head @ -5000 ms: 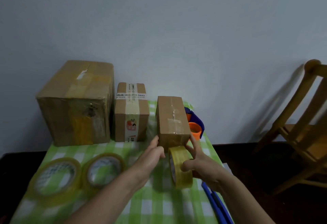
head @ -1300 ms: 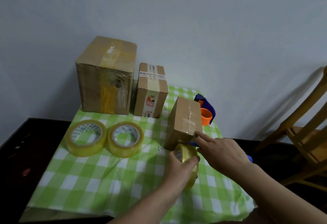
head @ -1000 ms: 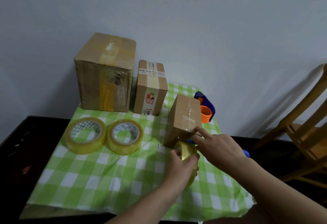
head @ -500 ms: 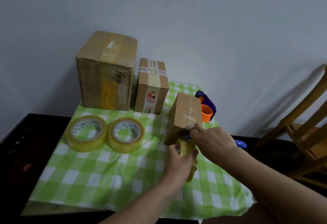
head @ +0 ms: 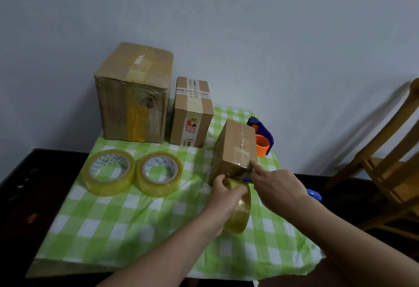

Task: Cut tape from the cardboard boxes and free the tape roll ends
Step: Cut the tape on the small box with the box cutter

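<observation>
A small cardboard box with clear tape over its top seam stands on the green checked cloth. In front of it, my left hand grips a yellowish tape roll standing on edge. My right hand holds a blue cutter. Its handle end shows behind the hand and its tip shows between box and roll. The index finger is stretched out onto the box's lower front right corner. The tape between roll and box is hidden by my hands.
A large taped box and a medium box stand at the back by the wall. Two tape rolls lie flat on the left. A blue and orange tape dispenser sits behind the small box. A wooden chair stands at right.
My left hand took hold of the roll and keeps it against the box. My right hand with the blue cutter shifted slightly along the box's lower front corner. The view rose.
</observation>
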